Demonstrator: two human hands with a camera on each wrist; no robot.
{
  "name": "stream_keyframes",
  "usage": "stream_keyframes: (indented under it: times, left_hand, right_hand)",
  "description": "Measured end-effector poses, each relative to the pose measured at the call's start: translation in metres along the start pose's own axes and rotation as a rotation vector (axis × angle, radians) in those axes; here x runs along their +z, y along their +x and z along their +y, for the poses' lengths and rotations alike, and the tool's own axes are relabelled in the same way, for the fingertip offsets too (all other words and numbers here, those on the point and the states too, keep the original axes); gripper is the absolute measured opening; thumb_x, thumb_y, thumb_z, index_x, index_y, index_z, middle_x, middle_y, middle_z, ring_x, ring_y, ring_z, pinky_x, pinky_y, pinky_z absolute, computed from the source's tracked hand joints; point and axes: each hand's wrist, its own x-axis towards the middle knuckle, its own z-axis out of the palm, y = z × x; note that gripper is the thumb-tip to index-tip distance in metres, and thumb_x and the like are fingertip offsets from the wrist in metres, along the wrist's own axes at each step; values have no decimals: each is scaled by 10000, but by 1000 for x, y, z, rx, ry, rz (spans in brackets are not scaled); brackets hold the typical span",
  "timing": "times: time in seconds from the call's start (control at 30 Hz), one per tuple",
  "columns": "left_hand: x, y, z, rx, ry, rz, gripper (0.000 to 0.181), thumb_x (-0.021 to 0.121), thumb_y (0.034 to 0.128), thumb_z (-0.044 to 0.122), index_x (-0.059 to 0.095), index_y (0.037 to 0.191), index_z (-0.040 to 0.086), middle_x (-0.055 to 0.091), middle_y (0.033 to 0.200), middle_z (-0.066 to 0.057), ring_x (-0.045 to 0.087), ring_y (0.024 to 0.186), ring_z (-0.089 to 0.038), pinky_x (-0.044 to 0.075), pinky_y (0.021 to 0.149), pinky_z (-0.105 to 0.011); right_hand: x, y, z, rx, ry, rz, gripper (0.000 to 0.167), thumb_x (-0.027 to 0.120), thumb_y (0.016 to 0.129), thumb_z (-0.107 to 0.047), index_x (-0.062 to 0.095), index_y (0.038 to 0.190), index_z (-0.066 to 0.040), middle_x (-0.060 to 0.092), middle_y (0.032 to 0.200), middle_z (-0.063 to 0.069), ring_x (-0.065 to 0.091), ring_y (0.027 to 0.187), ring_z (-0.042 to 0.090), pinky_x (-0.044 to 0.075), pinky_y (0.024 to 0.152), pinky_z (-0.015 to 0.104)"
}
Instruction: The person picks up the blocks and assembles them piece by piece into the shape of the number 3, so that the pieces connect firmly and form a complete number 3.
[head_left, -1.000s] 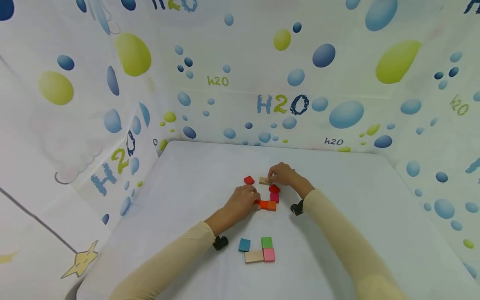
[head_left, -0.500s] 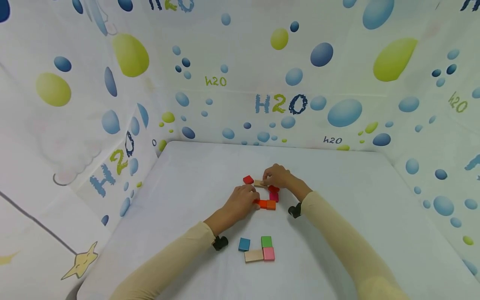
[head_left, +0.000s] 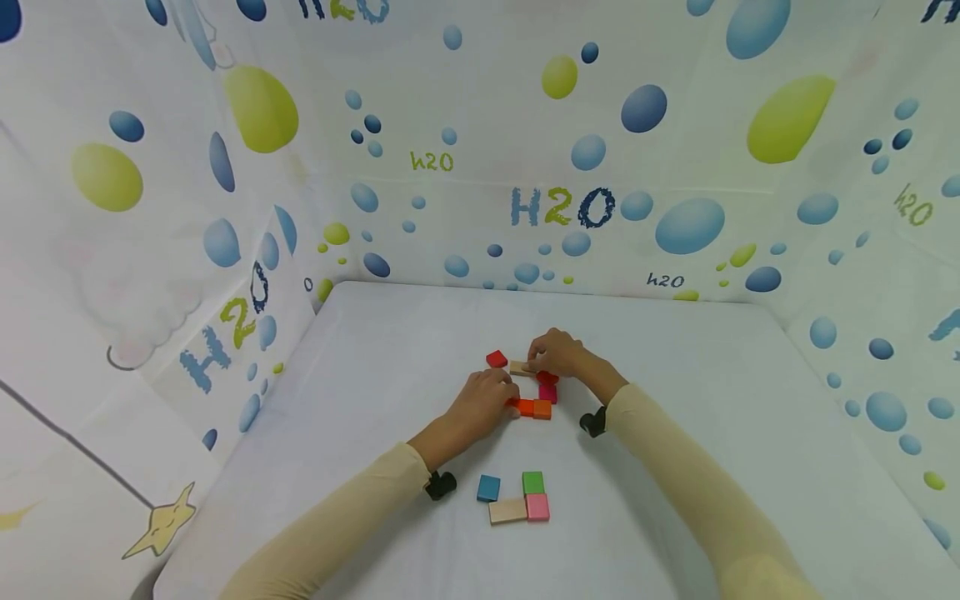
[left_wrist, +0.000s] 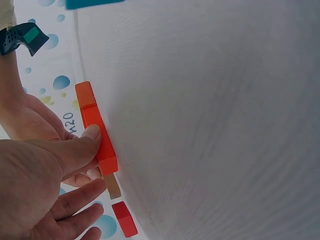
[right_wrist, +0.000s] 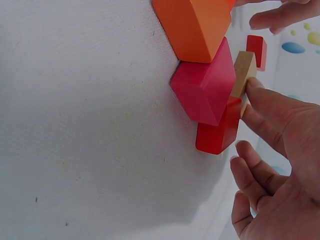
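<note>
My left hand point(head_left: 480, 404) pinches a long red-orange block point(left_wrist: 104, 147) at one end, its thumb lying on the near face. That block's other end meets an orange cube point(head_left: 542, 409). Farther back, my right hand point(head_left: 557, 353) holds a flat wooden block point(right_wrist: 243, 72) between thumb and forefinger, the other fingers loosely bent. A magenta cube point(right_wrist: 205, 90) touches the orange cube, and a red block point(right_wrist: 218, 131) sits against the magenta one, partly under the right hand in the head view. Another red block point(head_left: 497, 359) lies just left of the wooden block.
Closer to the person, a blue cube point(head_left: 488, 488), a green cube point(head_left: 533, 482), a pink cube point(head_left: 537, 507) and a second wooden block point(head_left: 508, 512) lie grouped on the white tabletop point(head_left: 390, 350). A patterned curtain point(head_left: 480, 225) rises behind the table.
My right hand has shifted the wooden block left and a little nearer, closer to the left red block. Over the last half second it hardly moves. My left hand keeps its place.
</note>
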Motion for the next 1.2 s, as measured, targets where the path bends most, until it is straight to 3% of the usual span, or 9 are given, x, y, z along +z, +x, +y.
stream_keyframes:
  times: [0.23,0.47,0.57,0.87,1.2]
  left_hand:
    - [1,-1,-2,0,2,2,237,789,966,292,795,1153,147,699,1223,-72,587,1221,-242,477,1113,-466]
    - [2,-1,-2,-9,-8,7,241,802,955,275,796,1158,144,703,1227,-81,593,1231,-251,472,1123,-480]
    - [3,-1,-2,4,3,22,244,810,950,272,797,1157,145,704,1207,-77,599,1216,-251,482,1106,-474]
    - [2,-2,-1,14,0,33,254,823,940,264,793,1158,138,701,1215,-86,599,1212,-258,487,1089,-471]
    - [4,-1,-1,17,-3,37,258,818,944,249,784,1175,138,703,1238,-86,594,1237,-262,478,1108,-476]
  right_hand:
    - [1,1,0,1,26,2,253,730,996,-386,768,1138,-180,639,1078,81,577,1015,252,464,912,496]
    - [7,10,-13,-91,29,41,406,686,1023,-362,680,1394,-197,611,1369,133,556,1253,308,452,1061,624]
    - [10,15,-23,-114,24,42,424,680,1027,-352,662,1436,-242,597,1403,132,553,1284,309,455,1079,630]
    - [11,16,-43,-95,-8,45,275,674,1045,-286,724,1296,-186,634,1312,109,558,1244,301,465,1070,602]
    - [5,10,-40,-39,21,6,190,708,1012,-336,726,1148,-205,606,1260,93,561,1148,264,481,1051,549]
